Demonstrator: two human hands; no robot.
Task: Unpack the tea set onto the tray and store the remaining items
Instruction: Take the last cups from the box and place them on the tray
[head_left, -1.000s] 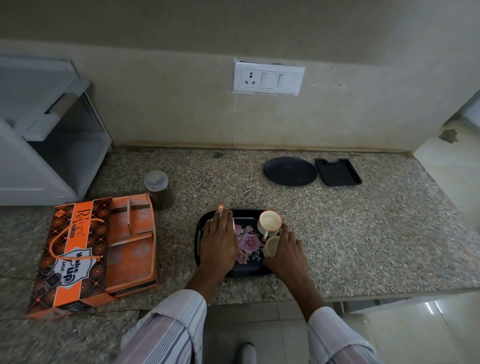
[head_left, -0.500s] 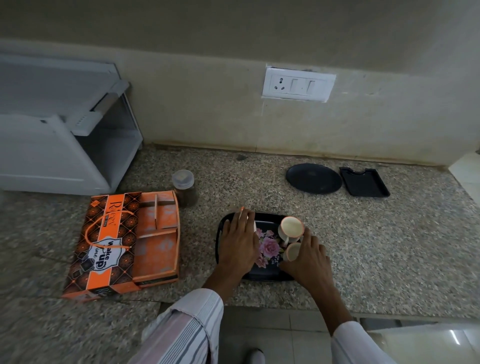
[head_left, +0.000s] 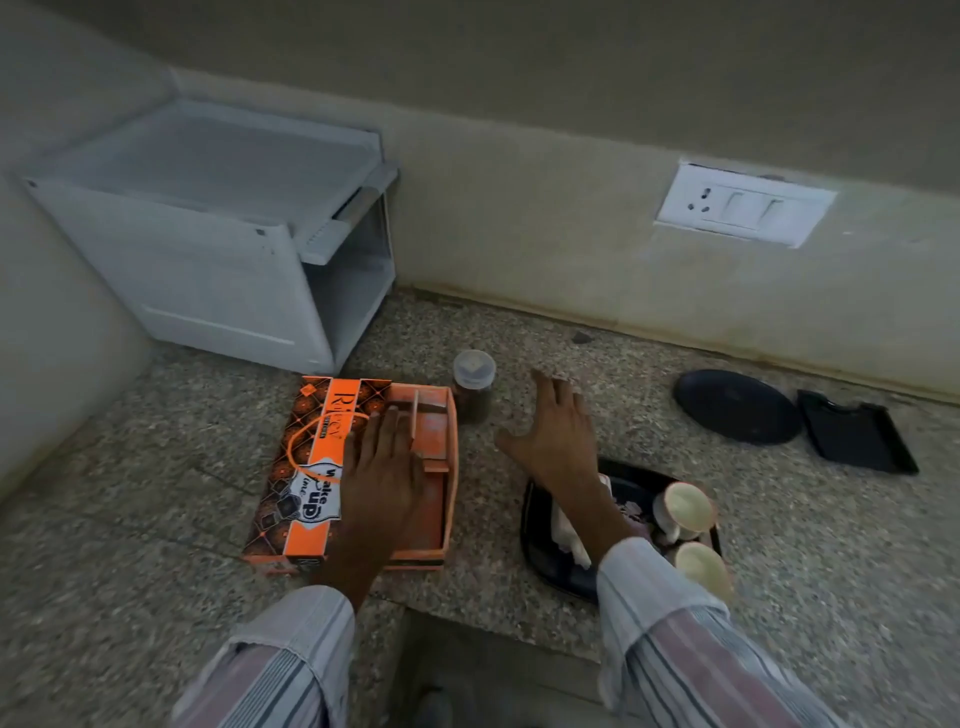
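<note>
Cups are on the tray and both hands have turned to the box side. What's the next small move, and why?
Probably close the left hand on the orange box to put it away: its compartments look empty, both cups sit on the tray, and the open right hand reaches toward the jar.

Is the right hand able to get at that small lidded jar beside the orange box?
Probably yes: the right hand is open, spread over bare counter just right of the jar, nothing between them.

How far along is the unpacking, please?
Done: two cups stand on the tray. In hand: the left hand lies open over the orange box; the right hand reaches open toward the jar. Left: storing box and jar.
</note>
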